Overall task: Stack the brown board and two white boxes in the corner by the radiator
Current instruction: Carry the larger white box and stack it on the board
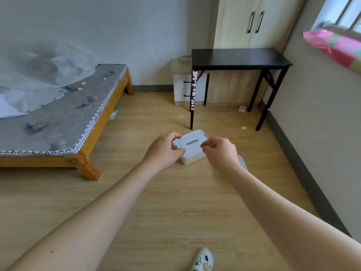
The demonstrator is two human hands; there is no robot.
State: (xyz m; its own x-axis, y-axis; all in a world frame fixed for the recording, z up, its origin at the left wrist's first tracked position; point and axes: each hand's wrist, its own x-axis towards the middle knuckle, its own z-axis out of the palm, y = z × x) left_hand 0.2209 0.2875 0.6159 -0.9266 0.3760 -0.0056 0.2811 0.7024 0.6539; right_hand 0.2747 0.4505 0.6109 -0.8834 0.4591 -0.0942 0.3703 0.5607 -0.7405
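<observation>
- Box (190,146) sits on the floor, frame centre.
- Left hand (166,148) and right hand (219,151) pinch its opposite lid edges, apparently closed on it.
- Grip the body, lift level.

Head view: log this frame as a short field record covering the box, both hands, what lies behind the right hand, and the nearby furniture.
box: white lidded box on the wooden floor, grey recessed handle in its lid
left hand: left hand at the box's left end, fingers curled over the lid edge
right hand: right hand at the box's right end, fingers pinched at the lid edge
behind right hand: edge of a second pale object, mostly hidden
furniture: black table beyond the box, bed to the left
brown board: not in view
radiator: not in view
</observation>
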